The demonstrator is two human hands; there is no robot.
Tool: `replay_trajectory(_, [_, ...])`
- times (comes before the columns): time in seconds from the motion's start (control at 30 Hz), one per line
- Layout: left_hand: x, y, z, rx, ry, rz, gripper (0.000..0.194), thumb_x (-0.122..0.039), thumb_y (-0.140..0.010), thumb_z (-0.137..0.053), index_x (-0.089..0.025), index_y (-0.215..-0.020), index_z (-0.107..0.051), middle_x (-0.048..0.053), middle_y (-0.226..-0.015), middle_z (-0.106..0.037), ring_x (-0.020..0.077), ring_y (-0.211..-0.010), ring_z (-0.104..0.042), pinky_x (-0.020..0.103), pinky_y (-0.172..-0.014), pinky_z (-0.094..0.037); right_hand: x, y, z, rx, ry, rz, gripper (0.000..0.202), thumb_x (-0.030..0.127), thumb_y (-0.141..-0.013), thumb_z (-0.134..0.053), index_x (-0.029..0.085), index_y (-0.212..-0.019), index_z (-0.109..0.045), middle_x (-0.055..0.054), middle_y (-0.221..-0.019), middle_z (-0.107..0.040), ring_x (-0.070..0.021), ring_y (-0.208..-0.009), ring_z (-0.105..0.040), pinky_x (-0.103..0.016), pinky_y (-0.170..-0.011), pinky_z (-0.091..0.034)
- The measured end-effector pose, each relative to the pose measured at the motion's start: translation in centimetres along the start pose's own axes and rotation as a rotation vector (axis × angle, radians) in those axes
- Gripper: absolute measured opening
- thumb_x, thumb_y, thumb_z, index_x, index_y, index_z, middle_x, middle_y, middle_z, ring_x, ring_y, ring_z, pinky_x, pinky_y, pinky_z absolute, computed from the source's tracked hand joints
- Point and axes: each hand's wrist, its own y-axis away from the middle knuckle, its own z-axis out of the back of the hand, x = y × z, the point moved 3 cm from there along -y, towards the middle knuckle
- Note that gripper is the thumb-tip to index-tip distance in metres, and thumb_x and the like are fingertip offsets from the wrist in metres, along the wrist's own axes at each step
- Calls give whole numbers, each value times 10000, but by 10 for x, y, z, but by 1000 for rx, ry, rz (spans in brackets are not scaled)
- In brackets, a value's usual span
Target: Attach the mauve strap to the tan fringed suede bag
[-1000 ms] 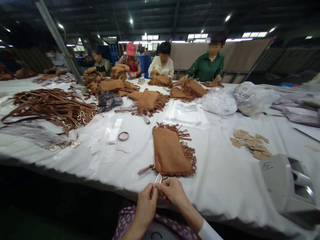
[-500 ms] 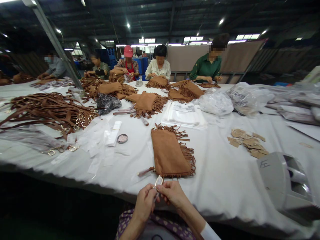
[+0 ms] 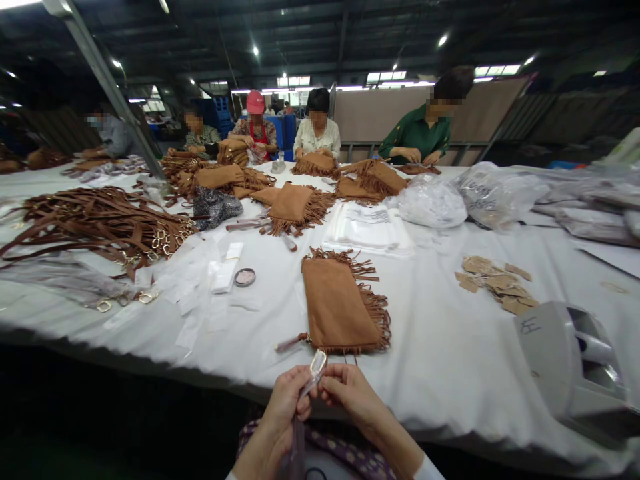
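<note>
My left hand (image 3: 286, 407) and my right hand (image 3: 350, 395) meet at the near table edge. Both pinch a small metal buckle in a clear plastic sleeve (image 3: 317, 365), which sticks up between the fingertips. A strap hangs down from the left hand toward my lap. Just beyond lies a brown suede fringed bag (image 3: 337, 307) flat on the white table (image 3: 450, 360), its zipper pull pointing left.
Brown straps with gold buckles (image 3: 100, 223) are heaped at left, beside clear sleeves (image 3: 200, 280) and a small round tin (image 3: 245, 277). Paper tags (image 3: 495, 283) and a grey machine (image 3: 570, 357) sit at right. Several people work on fringed bags (image 3: 295, 203) across the table.
My hands have turned the sleeved buckle so it stands higher above the fingertips. My left hand has slid down along the strap. The bag has not moved.
</note>
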Motion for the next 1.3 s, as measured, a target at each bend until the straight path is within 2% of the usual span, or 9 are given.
replay_trajectory(0.17, [0,1,-6,67,122,98,489,-444,-588,-798,-127,-831,-515,-65,-534,-507,-33,-328,-212,137,-353,-92,-6,-10,0,-76,104,111,124,203,-662,-536,157,-767,-584,29,-576,-609,-101,-499,-517,-236,-515,-409])
replay_trajectory(0.33, [-1,2,-10,77,144,95,544,-443,-558,-819,-165,-860,-462,-78,-496,-504,-22,-306,-216,143,-354,-59,-13,-12,-1,-185,218,218,150,201,-704,-504,183,-836,-573,35,-598,-593,-123,-525,-545,-236,-487,-408])
replay_trajectory(0.53, [1,3,-13,49,64,5,516,-515,-622,-753,-191,-873,-440,-64,-484,-537,-1,-289,-252,142,-348,-71,-13,-13,1,-219,218,119,126,222,-668,-527,178,-756,-606,23,-522,-604,-133,-452,-520,-245,-448,-393])
replay_trajectory(0.7, [1,3,-19,-59,-94,-119,541,-590,-624,-710,-190,-895,-466,-76,-445,-513,19,-261,-247,156,-325,-121,-9,-17,1,-357,224,196,46,221,-599,-597,185,-588,-571,13,-541,-593,-137,-538,-510,-245,-499,-368])
replay_trajectory(0.93, [2,-2,-15,-169,-183,-168,575,-664,-614,-662,-188,-876,-475,-85,-452,-495,28,-265,-251,168,-313,-142,-5,-4,-9,-174,-18,93,197,277,-641,-616,172,-806,-637,44,-520,-562,-71,-421,-382,-212,-419,-245])
replay_trajectory(1.03, [3,-2,-17,-123,-214,-207,544,-662,-667,-632,-200,-886,-447,-96,-447,-479,30,-280,-264,159,-322,-142,-7,-3,-8,-232,-193,47,330,397,-629,-717,154,-835,-633,63,-453,-500,-57,-394,-363,-200,-397,-188])
replay_trajectory(1.13, [0,2,-24,-34,-220,-237,539,-639,-724,-610,-227,-980,-376,-117,-442,-463,34,-296,-259,146,-334,-132,-12,-7,-7,-281,-357,18,443,485,-560,-788,152,-789,-608,69,-436,-485,-54,-378,-391,-189,-386,-200])
replay_trajectory(1.23, [-4,6,-28,49,-209,-240,660,-577,-712,-678,-267,-1109,-251,-109,-509,-534,37,-316,-291,136,-355,-162,-17,-12,-6,-289,-397,-2,453,517,-544,-799,161,-702,-567,67,-443,-496,-41,-363,-386,-181,-384,-225])
replay_trajectory(1.3, [-6,7,-29,87,-186,-227,706,-534,-691,-722,-278,-1111,-216,-91,-564,-576,36,-333,-316,138,-375,-194,-18,-14,-4,-294,-398,-5,467,538,-542,-792,167,-689,-549,71,-435,-491,-37,-356,-378,-178,-385,-227])
